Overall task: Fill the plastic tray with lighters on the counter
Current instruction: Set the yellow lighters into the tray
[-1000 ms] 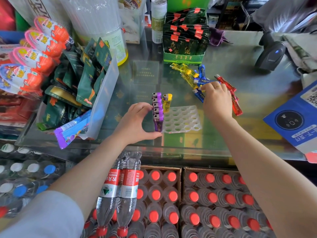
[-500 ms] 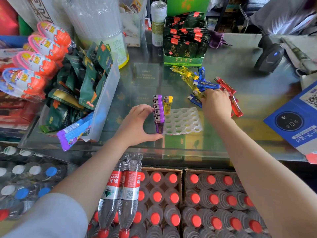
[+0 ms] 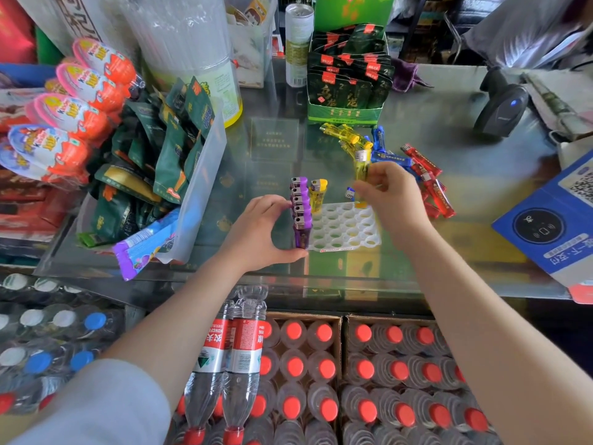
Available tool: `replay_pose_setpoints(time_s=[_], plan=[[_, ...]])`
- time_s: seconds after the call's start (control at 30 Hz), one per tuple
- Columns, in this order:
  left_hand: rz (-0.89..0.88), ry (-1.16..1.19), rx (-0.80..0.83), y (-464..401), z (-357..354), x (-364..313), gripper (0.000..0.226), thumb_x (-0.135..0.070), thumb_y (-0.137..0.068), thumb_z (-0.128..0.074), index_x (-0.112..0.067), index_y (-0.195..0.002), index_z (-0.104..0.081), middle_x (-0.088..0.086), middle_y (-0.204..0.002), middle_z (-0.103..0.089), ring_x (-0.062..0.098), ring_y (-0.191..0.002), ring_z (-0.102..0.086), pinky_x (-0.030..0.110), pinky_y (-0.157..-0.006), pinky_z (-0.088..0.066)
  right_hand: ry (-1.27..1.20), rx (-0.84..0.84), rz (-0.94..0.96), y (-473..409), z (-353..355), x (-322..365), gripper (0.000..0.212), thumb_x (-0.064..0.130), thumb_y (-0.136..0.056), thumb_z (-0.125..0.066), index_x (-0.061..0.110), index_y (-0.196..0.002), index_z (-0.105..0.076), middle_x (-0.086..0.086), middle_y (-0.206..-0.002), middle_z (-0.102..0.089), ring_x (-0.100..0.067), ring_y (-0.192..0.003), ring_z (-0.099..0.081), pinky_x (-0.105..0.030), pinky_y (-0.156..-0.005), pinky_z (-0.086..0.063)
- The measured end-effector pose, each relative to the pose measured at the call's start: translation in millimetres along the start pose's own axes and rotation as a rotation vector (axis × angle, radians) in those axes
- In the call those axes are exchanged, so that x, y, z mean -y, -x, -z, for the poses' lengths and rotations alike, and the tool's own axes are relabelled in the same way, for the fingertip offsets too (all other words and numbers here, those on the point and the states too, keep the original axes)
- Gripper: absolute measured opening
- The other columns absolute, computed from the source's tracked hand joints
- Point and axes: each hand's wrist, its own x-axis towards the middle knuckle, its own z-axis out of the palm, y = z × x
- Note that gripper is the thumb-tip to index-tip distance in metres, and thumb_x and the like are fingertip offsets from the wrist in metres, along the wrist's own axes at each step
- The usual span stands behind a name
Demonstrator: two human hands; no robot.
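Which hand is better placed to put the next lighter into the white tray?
The right hand: it holds a yellow lighter above the tray. The left hand steadies the purple lighters.

green tea-sachet box [image 3: 345,112] back-centre | barcode scanner [image 3: 500,112] back-right | blue QR sign [image 3: 552,226] right edge | red-cap bottles [image 3: 378,380] in cartons below tabletop | egg-shaped choc packs [image 3: 73,107] left

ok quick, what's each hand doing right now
Left hand: fingers curled round the row of purple lighters at the left edge of the plastic tray.
Right hand: pinching a yellow lighter upright over the tray's far edge.
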Motion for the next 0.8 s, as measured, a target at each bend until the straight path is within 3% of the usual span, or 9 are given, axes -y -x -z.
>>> replay_pose_setpoints(time_s=[0.1, 0.23, 0.3, 0.47, 0.57, 0.8], plan=[[-0.001, 0.009, -0.008, 0.7, 0.7, -0.4, 0.075, -0.054, -0.062, -0.072, -0.021, -0.124, -0.047, -0.005, -0.127, -0.046, 0.014, -0.122, -0.032, 0.029, -0.099, -0.030, -0.188, 0.031, -0.007, 27.3, -20.6, -1.4, 0.009, 0.011, -0.081, -0.065, 0.012, -0.087, -0.058, 0.003, -0.070, -0.064, 0.002, -0.055, -0.056, -0.016, -0.058, -0.047], [-0.005, 0.004, -0.008, 0.6, -0.2, -0.7, 0.075, -0.053, -0.062, -0.073, -0.020, -0.124, -0.047, -0.004, -0.127, -0.046, 0.014, -0.122, -0.032, 0.029, -0.097, -0.030, -0.133, 0.009, -0.030, 37.2, -41.0, -4.4, 0.008, 0.014, -0.082, -0.064, 0.009, -0.081, -0.058, 0.006, -0.066, -0.066, -0.004, -0.061, -0.062, -0.029, -0.068, -0.052], [-0.005, -0.006, -0.007, 0.5, -0.4, -0.8, 0.075, -0.053, -0.063, -0.072, -0.020, -0.125, -0.046, -0.005, -0.127, -0.045, 0.013, -0.122, -0.031, 0.026, -0.095, -0.028, -0.077, -0.013, -0.016, 35.9, -46.0, -1.4, 0.014, 0.017, -0.081, -0.066, 0.005, -0.083, -0.060, -0.001, -0.071, -0.069, -0.012, -0.067, -0.065, -0.030, -0.067, -0.051], [-0.001, -0.001, -0.011, 0.5, -0.5, -0.3, 0.075, -0.054, -0.063, -0.072, -0.020, -0.125, -0.047, -0.005, -0.127, -0.045, 0.014, -0.122, -0.032, 0.026, -0.095, -0.029, 0.078, -0.064, 0.055, 33.7, -53.2, 1.9, 0.015, 0.020, -0.081, -0.067, 0.007, -0.087, -0.064, -0.004, -0.076, -0.065, -0.015, -0.066, -0.058, -0.013, -0.056, -0.039], [0.003, 0.000, -0.005, 0.2, -0.9, -0.3, 0.074, -0.055, -0.063, -0.072, -0.021, -0.124, -0.046, -0.006, -0.127, -0.045, 0.013, -0.122, -0.031, 0.025, -0.093, -0.028, 0.127, -0.092, 0.057, 31.6, -55.2, 0.9, 0.017, 0.024, -0.081, -0.066, 0.009, -0.089, -0.064, -0.004, -0.080, -0.065, -0.016, -0.069, -0.056, -0.024, -0.055, -0.034], [0.011, 0.000, -0.006, 0.2, 0.3, -1.4, 0.074, -0.054, -0.063, -0.072, -0.023, -0.124, -0.046, -0.007, -0.128, -0.044, 0.011, -0.122, -0.030, 0.025, -0.093, -0.027, 0.253, -0.076, 0.081, 28.4, -55.5, -0.6, 0.022, 0.029, -0.085, -0.062, 0.008, -0.091, -0.061, -0.007, -0.093, -0.067, -0.020, -0.075, -0.055, -0.027, -0.064, -0.036]])
